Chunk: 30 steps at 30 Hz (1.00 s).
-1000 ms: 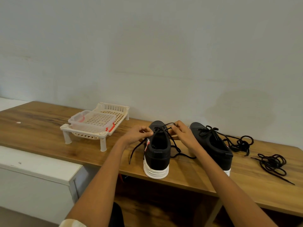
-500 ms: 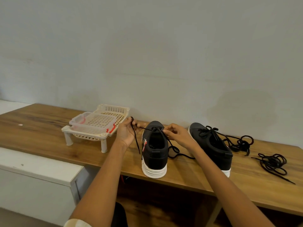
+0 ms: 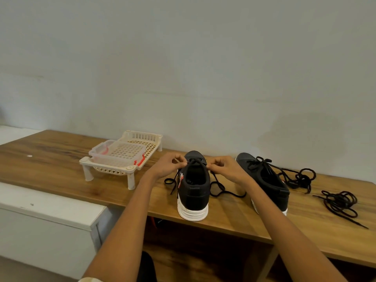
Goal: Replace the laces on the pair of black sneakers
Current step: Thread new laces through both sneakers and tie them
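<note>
Two black sneakers with white soles stand on the wooden table (image 3: 50,159), heels toward me. My left hand (image 3: 166,165) and my right hand (image 3: 225,167) flank the left sneaker (image 3: 193,190) near its toe, each pinching the black lace (image 3: 218,189) at the eyelets. The lace's loose ends trail down both sides of that shoe onto the table. The right sneaker (image 3: 268,182) carries a lace whose long ends spill to its right. A separate tangled black lace (image 3: 341,202) lies at the far right.
A cream plastic rack (image 3: 130,171) on short legs stands left of the shoes, with a clear lidded box (image 3: 116,153) with red clips on it. A white cabinet top (image 3: 40,206) adjoins the table's front left. The wall runs close behind the table.
My left hand came back from the left, where it had pulled the lace out, to the shoe's eyelets. My right hand shifted slightly toward the toe. The lace end now lies slack beside the shoe.
</note>
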Tool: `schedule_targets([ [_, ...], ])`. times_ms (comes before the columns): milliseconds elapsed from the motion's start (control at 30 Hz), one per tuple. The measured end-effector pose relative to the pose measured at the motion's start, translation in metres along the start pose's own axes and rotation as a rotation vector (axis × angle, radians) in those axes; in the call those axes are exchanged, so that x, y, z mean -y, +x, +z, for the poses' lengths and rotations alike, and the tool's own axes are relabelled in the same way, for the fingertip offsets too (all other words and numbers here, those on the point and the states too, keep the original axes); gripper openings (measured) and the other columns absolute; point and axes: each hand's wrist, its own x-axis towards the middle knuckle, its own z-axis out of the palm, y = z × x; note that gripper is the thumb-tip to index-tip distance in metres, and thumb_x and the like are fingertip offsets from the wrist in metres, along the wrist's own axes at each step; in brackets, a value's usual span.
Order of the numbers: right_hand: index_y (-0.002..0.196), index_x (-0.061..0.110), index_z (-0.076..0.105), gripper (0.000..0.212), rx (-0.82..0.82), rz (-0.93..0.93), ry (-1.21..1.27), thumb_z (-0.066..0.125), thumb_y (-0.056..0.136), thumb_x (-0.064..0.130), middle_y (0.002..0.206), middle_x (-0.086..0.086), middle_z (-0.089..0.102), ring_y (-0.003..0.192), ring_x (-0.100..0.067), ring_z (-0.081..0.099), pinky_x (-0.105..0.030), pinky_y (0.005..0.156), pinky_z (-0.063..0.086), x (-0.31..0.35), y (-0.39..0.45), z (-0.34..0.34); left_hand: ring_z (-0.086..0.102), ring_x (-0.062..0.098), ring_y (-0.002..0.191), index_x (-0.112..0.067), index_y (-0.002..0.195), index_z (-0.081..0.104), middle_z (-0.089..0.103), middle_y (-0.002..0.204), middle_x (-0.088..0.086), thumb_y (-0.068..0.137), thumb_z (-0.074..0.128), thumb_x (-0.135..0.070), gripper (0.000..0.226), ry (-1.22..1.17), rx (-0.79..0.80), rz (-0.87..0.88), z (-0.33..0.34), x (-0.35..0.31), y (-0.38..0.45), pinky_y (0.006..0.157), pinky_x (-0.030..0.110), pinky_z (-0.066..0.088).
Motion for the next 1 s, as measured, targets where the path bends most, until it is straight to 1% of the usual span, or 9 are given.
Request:
schedule_targets([
  [167, 0.071, 0.014, 0.06, 0.022, -0.026, 0.029, 0.002, 0.058, 0.093, 0.013, 0.073, 0.001, 0.066, 0.08, -0.013, 0.066, -0.024, 0.08, 0.056, 0.003, -0.002, -0.003, 0.059, 0.012, 0.086, -0.014, 0.084, 0.063, 0.063, 0.086, -0.002, 0.094, 0.055, -0.013, 0.013, -0.074, 0.079, -0.002, -0.002, 0.0, -0.003, 0.081, 0.022, 0.047],
  [267, 0.068, 0.005, 0.05, 0.026, -0.033, 0.036, -0.011, 0.05, 0.095, 0.005, 0.063, 0.0, 0.053, 0.062, 0.003, 0.059, -0.009, 0.066, 0.049, 0.003, 0.0, -0.002, 0.06, 0.011, 0.085, -0.014, 0.082, 0.062, 0.063, 0.084, 0.0, 0.094, 0.053, -0.011, 0.015, -0.131, 0.172, -0.011, -0.003, -0.003, -0.005, 0.084, 0.021, 0.047],
  [300, 0.07, 0.003, 0.05, 0.025, -0.024, 0.034, -0.009, 0.048, 0.095, 0.004, 0.063, -0.004, 0.049, 0.061, 0.002, 0.058, -0.009, 0.065, 0.049, 0.002, 0.0, -0.002, 0.06, 0.011, 0.084, -0.013, 0.082, 0.061, 0.063, 0.083, 0.002, 0.094, 0.053, -0.01, 0.015, -0.144, 0.199, -0.011, -0.003, -0.004, -0.005, 0.084, 0.02, 0.047],
  [433, 0.071, -0.004, 0.052, 0.023, 0.008, 0.037, 0.023, 0.049, 0.092, 0.006, 0.074, -0.016, 0.048, 0.073, -0.021, 0.054, -0.016, 0.071, 0.052, 0.0, 0.002, -0.005, 0.062, 0.012, 0.08, -0.014, 0.082, 0.06, 0.063, 0.08, 0.005, 0.095, 0.052, -0.01, 0.016, -0.182, 0.249, -0.025, -0.003, -0.003, -0.005, 0.088, 0.025, 0.048],
  [567, 0.073, -0.005, 0.057, 0.027, 0.075, 0.03, -0.008, 0.057, 0.091, 0.015, 0.074, -0.015, 0.058, 0.075, -0.018, 0.059, -0.029, 0.08, 0.053, 0.001, 0.004, -0.006, 0.061, 0.016, 0.084, -0.005, 0.091, 0.065, 0.065, 0.086, 0.01, 0.094, 0.057, -0.02, 0.017, -0.159, 0.252, -0.015, -0.001, -0.004, 0.0, 0.089, 0.027, 0.048],
  [633, 0.077, -0.01, 0.059, 0.029, 0.103, 0.027, -0.022, 0.057, 0.092, 0.015, 0.072, -0.008, 0.06, 0.073, -0.015, 0.057, -0.026, 0.078, 0.051, -0.001, 0.003, -0.009, 0.061, 0.017, 0.088, -0.003, 0.091, 0.066, 0.065, 0.089, 0.011, 0.093, 0.058, -0.02, 0.019, -0.132, 0.256, -0.009, -0.001, -0.003, 0.002, 0.089, 0.027, 0.047],
  [733, 0.084, -0.018, 0.056, 0.031, 0.117, 0.027, 0.008, 0.052, 0.095, 0.011, 0.077, -0.014, 0.058, 0.078, -0.017, 0.059, -0.023, 0.082, 0.053, -0.002, 0.001, -0.012, 0.059, 0.017, 0.086, -0.007, 0.086, 0.064, 0.063, 0.086, 0.01, 0.094, 0.056, -0.016, 0.015, -0.153, 0.288, -0.015, -0.004, -0.003, 0.001, 0.088, 0.024, 0.046],
  [833, 0.084, -0.019, 0.054, 0.032, 0.123, 0.023, 0.013, 0.05, 0.096, 0.01, 0.077, -0.015, 0.054, 0.076, -0.017, 0.057, -0.023, 0.083, 0.054, -0.001, 0.001, -0.011, 0.06, 0.015, 0.084, -0.01, 0.084, 0.063, 0.063, 0.084, 0.006, 0.093, 0.055, -0.015, 0.013, -0.177, 0.29, -0.024, -0.005, -0.002, 0.001, 0.087, 0.022, 0.048],
  [1000, 0.08, -0.017, 0.055, 0.031, 0.154, 0.039, 0.033, 0.047, 0.097, 0.008, 0.075, -0.014, 0.05, 0.069, -0.006, 0.057, -0.015, 0.076, 0.051, 0.004, 0.0, -0.012, 0.061, 0.015, 0.082, -0.009, 0.086, 0.062, 0.063, 0.084, 0.009, 0.093, 0.057, -0.015, 0.011, -0.194, 0.277, -0.035, -0.004, -0.002, 0.002, 0.082, 0.02, 0.049],
])
